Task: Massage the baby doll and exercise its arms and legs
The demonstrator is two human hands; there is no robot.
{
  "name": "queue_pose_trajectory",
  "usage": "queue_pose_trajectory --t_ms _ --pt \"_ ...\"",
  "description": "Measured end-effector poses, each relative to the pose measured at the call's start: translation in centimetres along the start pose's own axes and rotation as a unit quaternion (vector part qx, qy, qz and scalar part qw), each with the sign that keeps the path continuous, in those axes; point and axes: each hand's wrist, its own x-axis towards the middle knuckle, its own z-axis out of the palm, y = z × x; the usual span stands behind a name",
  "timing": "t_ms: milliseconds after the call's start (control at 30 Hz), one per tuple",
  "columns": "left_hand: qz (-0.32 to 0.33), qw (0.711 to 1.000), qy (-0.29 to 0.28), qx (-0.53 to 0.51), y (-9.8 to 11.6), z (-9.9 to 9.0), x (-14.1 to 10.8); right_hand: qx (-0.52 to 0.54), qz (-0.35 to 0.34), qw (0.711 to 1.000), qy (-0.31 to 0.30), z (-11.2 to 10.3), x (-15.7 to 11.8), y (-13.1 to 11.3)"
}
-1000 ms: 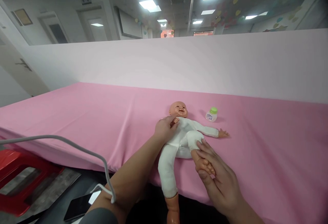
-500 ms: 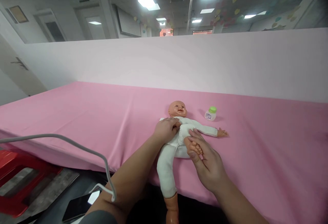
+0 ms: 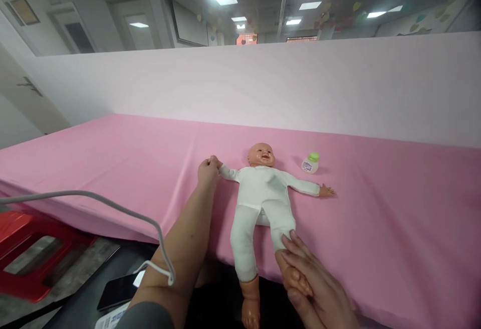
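Observation:
A baby doll [image 3: 261, 188] in a white suit lies on its back on the pink sheet [image 3: 150, 153], head away from me and legs towards me. My left hand [image 3: 208, 169] is closed round the doll's hand at the left, with that arm stretched out sideways. At the lower right my right hand [image 3: 319, 281] holds the doll's foot, its fingers along the ankle and the thumb under the toes. The doll's other foot hangs past the near edge of the bed. Its other arm lies out to the right, untouched.
A small clear jar with a green lid [image 3: 310, 163] stands right of the doll's head. A grey cable [image 3: 112, 207] crosses over my left forearm. A phone [image 3: 117, 290] lies on a dark surface beside a red stool [image 3: 37, 254]. Behind the bed rises a white wall [image 3: 240, 88].
My left hand has drawn the doll's arm from across its chest out to the left. My right hand has brought the bent leg down and straight towards me.

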Motion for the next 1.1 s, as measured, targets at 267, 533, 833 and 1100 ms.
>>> queue_pose_trajectory --t_ms 267,533,833,1100 --pt "-0.126 0.989 0.059 -0.046 -0.7 -0.2 1.7 -0.018 -0.018 1.0 -0.015 1.8 -2.8 1.2" --pt "-0.051 0.998 0.037 0.0 0.1 -0.3 0.0 0.023 0.008 0.999 -0.022 1.1 -2.5 0.7" --pt "0.252 0.94 -0.103 0.208 1.6 1.9 -6.4 0.041 0.03 0.998 -0.022 0.0 0.4 0.6" --pt "0.359 0.815 -0.239 0.387 1.2 3.5 -9.2 0.045 0.033 0.998 0.03 0.7 4.3 1.7"
